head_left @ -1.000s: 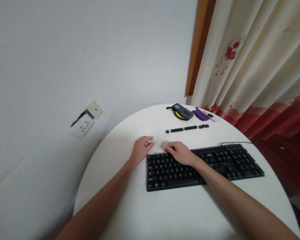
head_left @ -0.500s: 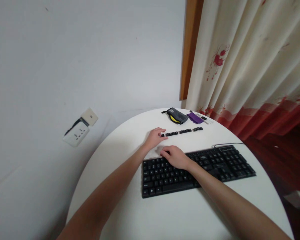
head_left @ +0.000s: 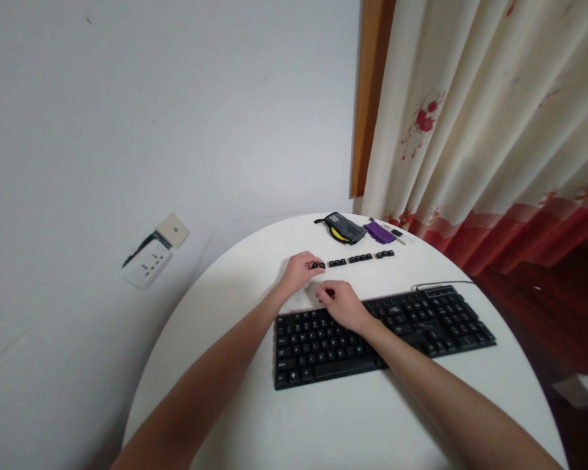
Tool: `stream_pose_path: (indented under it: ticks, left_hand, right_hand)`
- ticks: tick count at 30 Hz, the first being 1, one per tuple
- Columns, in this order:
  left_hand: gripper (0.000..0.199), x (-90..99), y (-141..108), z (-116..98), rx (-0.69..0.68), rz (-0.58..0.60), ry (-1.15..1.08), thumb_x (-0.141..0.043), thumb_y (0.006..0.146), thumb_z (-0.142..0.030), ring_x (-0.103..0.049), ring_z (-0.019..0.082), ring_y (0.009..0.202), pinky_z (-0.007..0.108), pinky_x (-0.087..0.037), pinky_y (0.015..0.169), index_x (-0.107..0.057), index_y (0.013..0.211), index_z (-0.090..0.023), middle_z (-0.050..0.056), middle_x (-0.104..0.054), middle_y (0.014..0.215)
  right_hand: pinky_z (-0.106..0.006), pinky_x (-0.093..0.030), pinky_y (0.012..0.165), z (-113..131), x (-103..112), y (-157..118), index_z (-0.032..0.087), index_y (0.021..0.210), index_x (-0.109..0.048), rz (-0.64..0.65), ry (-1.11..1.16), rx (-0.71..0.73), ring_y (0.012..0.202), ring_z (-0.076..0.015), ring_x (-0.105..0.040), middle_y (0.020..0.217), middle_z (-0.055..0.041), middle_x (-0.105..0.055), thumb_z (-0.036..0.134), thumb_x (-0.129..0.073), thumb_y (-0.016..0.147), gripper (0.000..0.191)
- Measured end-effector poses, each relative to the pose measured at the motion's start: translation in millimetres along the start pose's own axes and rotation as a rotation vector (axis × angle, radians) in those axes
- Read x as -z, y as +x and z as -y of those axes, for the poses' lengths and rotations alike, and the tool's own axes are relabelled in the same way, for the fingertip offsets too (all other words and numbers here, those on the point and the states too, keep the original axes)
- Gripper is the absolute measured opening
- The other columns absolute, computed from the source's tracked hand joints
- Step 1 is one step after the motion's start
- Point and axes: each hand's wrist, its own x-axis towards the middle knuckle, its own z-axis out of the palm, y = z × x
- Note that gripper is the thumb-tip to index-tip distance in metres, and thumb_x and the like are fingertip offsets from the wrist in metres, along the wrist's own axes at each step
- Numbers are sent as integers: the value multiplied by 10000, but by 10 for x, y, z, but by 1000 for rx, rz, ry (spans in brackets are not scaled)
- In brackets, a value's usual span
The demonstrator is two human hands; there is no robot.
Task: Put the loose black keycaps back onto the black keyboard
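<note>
My left hand [head_left: 296, 271] is at the left end of a row of small black keycaps [head_left: 360, 258] on the table. Its thumb and fingers close around the end keycap [head_left: 315, 266]. Closer to me, my right hand [head_left: 343, 305] rests over the upper left part of a black keyboard [head_left: 323, 356], with its fingers curled in. Something dark shows inside that curl, too small to name. The keyboard lies slightly tilted across the table, and my right wrist and forearm hide part of its keys.
Behind the row, a dark grey pouch with a yellow edge [head_left: 345, 228] lies near a purple cloth item [head_left: 379, 233] and a thin tool [head_left: 399, 235]. The round white table [head_left: 215, 307] stands by a wall with a socket [head_left: 149, 261]. A curtain [head_left: 436, 150] hangs at right.
My left thumb and fingers have drawn closer together at the row's left end, where the gap between keycaps now lies a little differently. My right hand has barely lifted. The view shifted slightly.
</note>
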Motion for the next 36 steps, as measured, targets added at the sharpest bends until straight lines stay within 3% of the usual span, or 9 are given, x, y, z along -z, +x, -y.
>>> stream_pose_path:
  ticks: [2, 4, 7, 11, 14, 17, 22, 28, 36]
  left_hand:
    - [150, 64, -81, -81, -22, -18, -19, -780, 762, -213, -578, 133, 709, 255, -475, 679, -755, 903, -168, 39, -679, 853]
    - [144, 125, -177, -180, -61, -29, -49, -769, 778, -222, -571, 130, 703, 251, -478, 670, -758, 914, -175, 37, -674, 850]
    - [128, 182, -319, -331, -110, -15, -97, -743, 811, -229, -579, 128, 719, 246, -488, 674, -760, 931, -187, 37, -674, 866]
    - [142, 203, -464, -450, -136, -19, -139, -764, 800, -251, -606, 135, 769, 243, -503, 697, -762, 933, -204, 34, -677, 884]
    - [165, 214, -553, -476, -99, -57, -164, -775, 789, -252, -620, 139, 775, 249, -517, 712, -765, 948, -209, 36, -687, 894]
    - [161, 234, -649, -512, -25, -69, -205, -730, 828, -243, -640, 148, 806, 253, -537, 723, -761, 981, -204, 50, -696, 938]
    - [181, 252, -792, -627, 34, 45, -239, -631, 878, -187, -660, 149, 846, 246, -542, 741, -756, 1009, -198, 52, -717, 967]
    - [92, 199, -862, -628, 57, 196, -137, -694, 836, -223, -676, 165, 830, 286, -527, 816, -778, 874, -226, 13, -759, 893]
    - [38, 146, -898, -588, 16, 158, -56, -737, 811, -250, -661, 178, 842, 309, -502, 842, -766, 808, -226, 9, -756, 867]
  right_hand:
    - [-282, -427, 653, -19, 13, 19, 184, 797, -606, -223, 70, -86, 673, -167, -554, 724, -22, -622, 344, -523, 900, 208]
    - [-281, -460, 641, -20, 22, 30, 176, 948, -597, -332, 153, -126, 693, -166, -571, 825, -39, -635, 376, -575, 869, 216]
    - [-271, -485, 627, 19, 16, 16, 180, 1016, -592, -289, 213, -50, 727, -162, -589, 924, -58, -641, 352, -588, 864, 229]
    - [-295, -503, 708, 74, 0, -34, 182, 914, -625, -298, 156, 89, 772, -172, -595, 863, -49, -646, 270, -555, 888, 115]
    - [-306, -512, 725, 56, -2, -45, 175, 978, -661, -318, 174, 127, 775, -175, -605, 857, -53, -650, 251, -567, 883, 153]
    - [-316, -530, 714, -11, 4, -17, 176, 1001, -704, -333, 216, 87, 787, -184, -626, 905, -77, -664, 275, -560, 890, 207]
    - [-349, -561, 711, -95, 9, 35, 162, 912, -733, -363, 304, -67, 736, -190, -651, 907, -93, -683, 306, -598, 849, 208]
    - [-338, -570, 735, -83, 10, 26, 152, 950, -735, -378, 266, -60, 802, -195, -646, 918, -90, -678, 276, -651, 792, 218]
    - [-337, -567, 712, -95, 10, 18, 151, 955, -727, -362, 279, -71, 792, -198, -651, 909, -92, -686, 286, -660, 787, 225]
